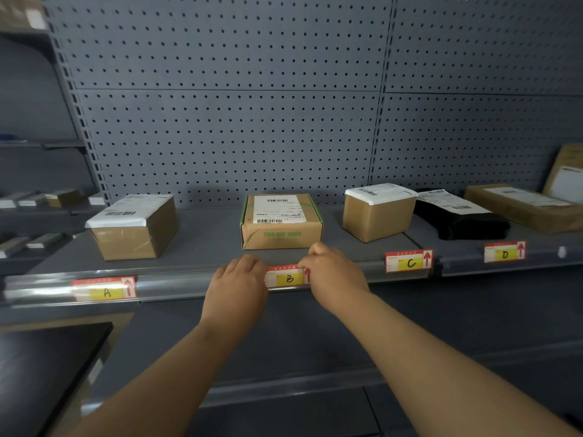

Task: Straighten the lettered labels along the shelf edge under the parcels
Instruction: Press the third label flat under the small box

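Gripping B label (287, 278) from both ends. Left hand (238, 279) has its fingers curled over the label's left end, back of hand to camera. Right hand (331, 272) has curled fingertips on the top right corner, by the red arrow. Both thumbs are hidden and the left hand is a bit blurred, so the exact pinch is unclear. It looks like a hold, not a flat press.

Both forearms are bare, come up from the bottom of frame and converge on the label, wrists roughly straight. The hands cover both ends of B; only the yellow patch with the letter and part of the arrow show.

B sits on the rail (176, 280) at the shelf front, directly under the green-edged box (280, 225). The right knuckles are just in front of that box's lower edge.

- A label (105, 289) is left on the same rail, under the left box (135, 228).
- C label (409, 261) is right, under the tall box (377, 212), its top edge above the rail.
- D label (504, 252) is on the next bay, under the black bag (460, 219).
- A flat box (523, 206) is at far right.

Pegboard (220, 121) is behind. A dark panel (47, 367) is at lower left.
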`<state>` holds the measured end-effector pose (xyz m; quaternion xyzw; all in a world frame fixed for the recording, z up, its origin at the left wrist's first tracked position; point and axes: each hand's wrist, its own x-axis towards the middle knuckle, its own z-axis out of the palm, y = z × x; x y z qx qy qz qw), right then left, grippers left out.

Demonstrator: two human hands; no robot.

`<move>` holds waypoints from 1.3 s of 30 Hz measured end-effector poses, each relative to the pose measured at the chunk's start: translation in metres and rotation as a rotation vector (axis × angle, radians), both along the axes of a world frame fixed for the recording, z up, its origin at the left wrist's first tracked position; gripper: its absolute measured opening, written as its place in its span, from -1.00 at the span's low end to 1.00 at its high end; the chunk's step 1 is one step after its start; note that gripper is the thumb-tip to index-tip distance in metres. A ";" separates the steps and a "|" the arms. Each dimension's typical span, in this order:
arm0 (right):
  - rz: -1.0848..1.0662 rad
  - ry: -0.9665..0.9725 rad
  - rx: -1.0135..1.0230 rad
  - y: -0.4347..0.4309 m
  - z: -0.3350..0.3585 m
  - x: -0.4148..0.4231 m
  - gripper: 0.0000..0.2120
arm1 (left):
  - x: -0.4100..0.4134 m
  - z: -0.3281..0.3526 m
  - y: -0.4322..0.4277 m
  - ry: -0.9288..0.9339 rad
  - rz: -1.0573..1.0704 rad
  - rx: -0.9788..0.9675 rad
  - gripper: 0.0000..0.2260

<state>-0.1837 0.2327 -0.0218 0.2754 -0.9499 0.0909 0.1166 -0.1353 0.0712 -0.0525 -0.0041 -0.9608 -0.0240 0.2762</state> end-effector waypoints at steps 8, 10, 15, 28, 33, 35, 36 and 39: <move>0.020 0.009 -0.068 0.019 0.010 -0.005 -0.61 | 0.000 0.011 0.011 -0.005 0.033 0.075 -0.85; -0.015 0.053 -0.101 0.032 0.016 -0.008 -0.64 | -0.004 0.017 0.022 0.009 0.026 0.068 -0.84; -0.064 0.068 -0.157 0.074 0.024 -0.023 -0.64 | -0.024 0.023 0.073 0.054 -0.068 0.036 -0.89; -0.006 0.025 -0.106 0.176 0.027 -0.075 -0.75 | -0.074 0.018 0.179 0.087 -0.104 0.032 -0.81; 0.101 0.000 -0.090 0.193 0.022 -0.089 -0.77 | -0.078 0.015 0.197 0.107 -0.053 0.041 -0.88; 0.140 0.002 -0.096 0.198 0.020 -0.093 -0.79 | -0.078 0.013 0.201 0.122 -0.022 0.050 -0.86; 0.151 0.001 -0.102 0.200 0.019 -0.094 -0.78 | -0.078 0.012 0.204 0.129 -0.008 0.056 -0.85; 0.163 -0.014 -0.079 0.203 0.018 -0.095 -0.75 | -0.080 0.009 0.208 0.117 0.023 0.076 -0.87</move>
